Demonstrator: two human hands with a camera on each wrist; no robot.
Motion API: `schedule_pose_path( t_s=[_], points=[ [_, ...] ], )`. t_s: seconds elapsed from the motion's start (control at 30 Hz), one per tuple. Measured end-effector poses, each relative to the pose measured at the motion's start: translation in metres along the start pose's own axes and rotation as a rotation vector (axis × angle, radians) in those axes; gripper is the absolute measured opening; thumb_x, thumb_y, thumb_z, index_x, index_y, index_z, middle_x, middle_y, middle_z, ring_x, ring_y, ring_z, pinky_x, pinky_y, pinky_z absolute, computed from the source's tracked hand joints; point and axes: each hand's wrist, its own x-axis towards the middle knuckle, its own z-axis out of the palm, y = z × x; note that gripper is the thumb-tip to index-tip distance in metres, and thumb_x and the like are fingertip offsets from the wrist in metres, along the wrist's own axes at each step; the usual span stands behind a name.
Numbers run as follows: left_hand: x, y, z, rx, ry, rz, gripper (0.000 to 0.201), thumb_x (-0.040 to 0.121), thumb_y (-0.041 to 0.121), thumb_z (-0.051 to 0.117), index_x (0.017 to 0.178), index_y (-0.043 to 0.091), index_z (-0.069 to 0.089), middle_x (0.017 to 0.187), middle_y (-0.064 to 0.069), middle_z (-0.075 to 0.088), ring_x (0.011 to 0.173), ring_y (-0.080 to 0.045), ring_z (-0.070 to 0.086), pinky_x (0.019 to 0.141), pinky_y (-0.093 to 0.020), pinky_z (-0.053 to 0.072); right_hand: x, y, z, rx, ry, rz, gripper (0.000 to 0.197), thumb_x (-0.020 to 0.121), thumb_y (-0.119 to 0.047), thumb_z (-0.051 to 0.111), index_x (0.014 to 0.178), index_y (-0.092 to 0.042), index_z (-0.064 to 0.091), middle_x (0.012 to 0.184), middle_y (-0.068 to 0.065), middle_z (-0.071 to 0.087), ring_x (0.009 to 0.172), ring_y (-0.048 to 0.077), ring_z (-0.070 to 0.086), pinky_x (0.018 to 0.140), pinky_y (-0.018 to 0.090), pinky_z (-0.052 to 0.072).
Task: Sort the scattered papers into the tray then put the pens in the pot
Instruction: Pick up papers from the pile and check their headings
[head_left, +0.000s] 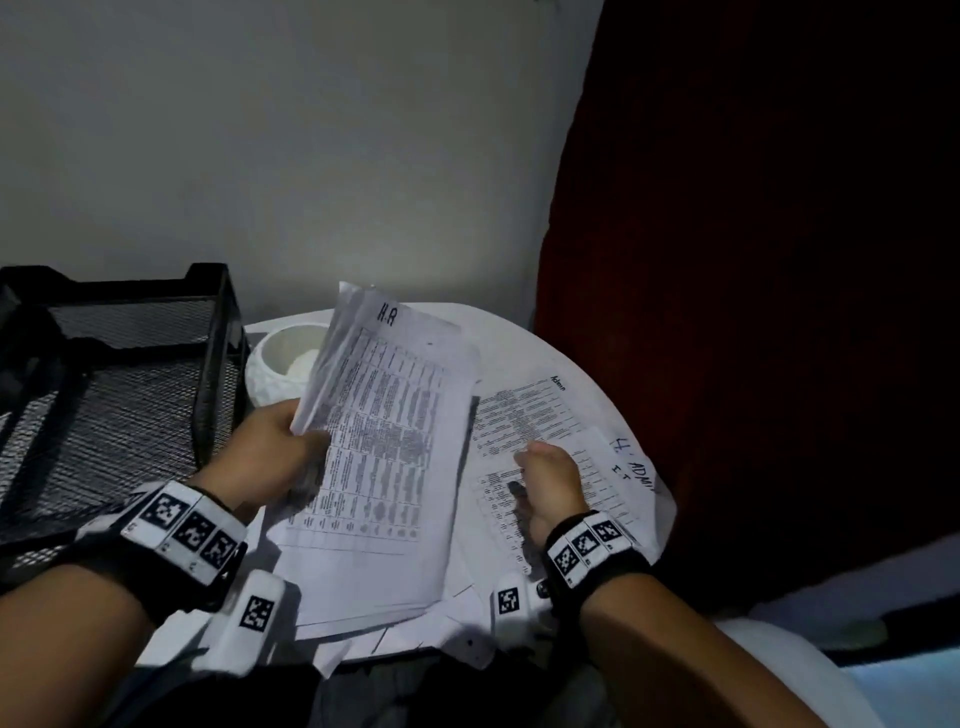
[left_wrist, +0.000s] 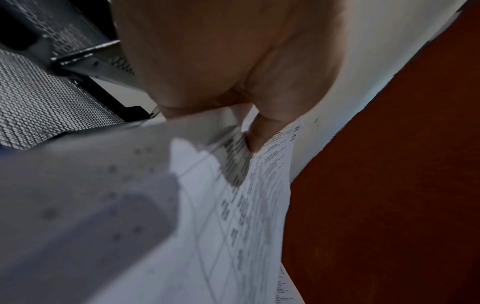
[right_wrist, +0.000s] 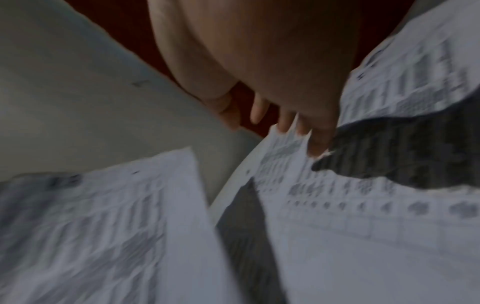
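Head view. Left hand (head_left: 270, 447) pinching the near left edge of a sheaf of papers (head_left: 384, 457) headed "H.R", thumb on top, fingers curled beneath; sheaf tilted up off the bench (head_left: 498, 332), long axis running away from the body, far end raised over the pot (head_left: 280, 366). Black mesh tray (head_left: 119, 379) directly left of the sheaf, touching or just beside the left hand, so nearer that hand than the right; next move judged a short swing leftward with the long axis kept along the tray. Tray tiers visible in this view: no sheets seen inside. Pot just behind the left hand, between tray and sheaf; white, pale interior, no pens seen in it. No pens visible anywhere on the bench. Right hand (head_left: 550, 478) right of the sheaf, resting on loose sheets (head_left: 582, 457) that lie flat; fingers curled down onto the top sheet, grip uncertain from here. Dark red curtain (head_left: 753, 312) right of the sheaf

Left wrist view. Fingers (left_wrist: 257, 133) clamped on the sheaf's edge, printed table facing up; tray mesh (left_wrist: 46, 102) close on the left of the sheaf

Right wrist view. Blurred. Fingers (right_wrist: 319, 139) bent, tips touching the torn-looking edge of a loose sheet; whether pinched or merely pressed, cannot tell. Held sheaf lower left of those fingers
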Motion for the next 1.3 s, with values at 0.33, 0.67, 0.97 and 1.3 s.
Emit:
schedule_pose_path(
  t_s=[0.33,0.67,0.97,1.3],
  points=[
    [0.008,-0.001,-0.003,0.121,0.037,0.034,0.004,0.092,0.015,0.067,0.091,0.012,0.066,0.081,-0.024,0.070,0.063,-0.028,0.059,0.062,-0.037,0.051,0.028,0.016,-0.101,-0.278,0.519,0.176,0.050,0.083,-0.031,0.058,0.129,-0.012,0.061,0.132,0.012,0.064,0.117,0.035,0.063,0.096,0.040,0.051],
    [0.000,0.005,-0.008,0.145,0.046,0.014,0.003,0.092,0.016,0.068,0.092,0.016,0.065,0.083,-0.026,0.070,0.069,-0.041,0.065,0.067,-0.048,0.056,-0.006,0.018,-0.106,-1.204,0.225,0.034,0.019,0.085,-0.027,0.069,0.091,-0.021,0.052,0.111,0.012,0.066,0.111,0.035,0.065,0.084,0.033,0.052],
    [-0.003,0.010,-0.007,0.146,0.061,-0.001,0.004,0.092,0.014,0.068,0.089,0.015,0.065,0.084,-0.031,0.069,0.066,-0.039,0.065,0.066,-0.045,0.056,0.002,0.012,-0.102,-1.342,0.106,0.074,0.010,0.092,-0.026,0.067,0.096,-0.021,0.060,0.125,0.003,0.066,0.117,0.033,0.064,0.080,0.027,0.051],
    [-0.002,0.004,-0.011,0.132,0.069,-0.012,0.004,0.091,0.015,0.069,0.094,0.016,0.066,0.082,-0.027,0.071,0.078,-0.048,0.069,0.073,-0.056,0.057,0.019,0.026,-0.096,-1.363,0.068,0.031,0.043,0.077,-0.024,0.063,0.120,-0.023,0.062,0.127,0.009,0.065,0.121,0.036,0.061,0.101,0.042,0.053]
  ],
)
